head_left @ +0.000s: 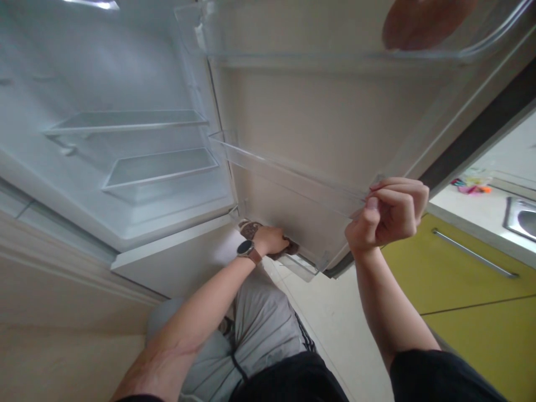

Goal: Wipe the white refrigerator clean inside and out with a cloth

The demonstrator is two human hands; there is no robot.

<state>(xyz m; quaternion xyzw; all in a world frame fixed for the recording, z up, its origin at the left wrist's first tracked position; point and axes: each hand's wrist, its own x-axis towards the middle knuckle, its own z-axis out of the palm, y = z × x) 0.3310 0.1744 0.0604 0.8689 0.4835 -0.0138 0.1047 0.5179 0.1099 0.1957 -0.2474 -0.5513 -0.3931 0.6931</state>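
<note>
A fridge door (301, 123) stands wide open in front of me. With a watch on its wrist, my left hand (270, 240) is closed on a brown patterned cloth (251, 228), pressed at the lowest clear door shelf (304, 269). My right hand (389, 209) pinches the right end of the middle clear door shelf (288, 173), its fingers curled over the edge. Part of the cloth is hidden under my left hand.
Two glass shelves (161, 167) sit inside the fridge compartment (117, 72) on the left. A reddish-brown rounded thing (422, 22) shows at the top door shelf (314, 58). To the right are yellow-green cabinets (469, 290), a counter (469, 209) and a sink (508, 215).
</note>
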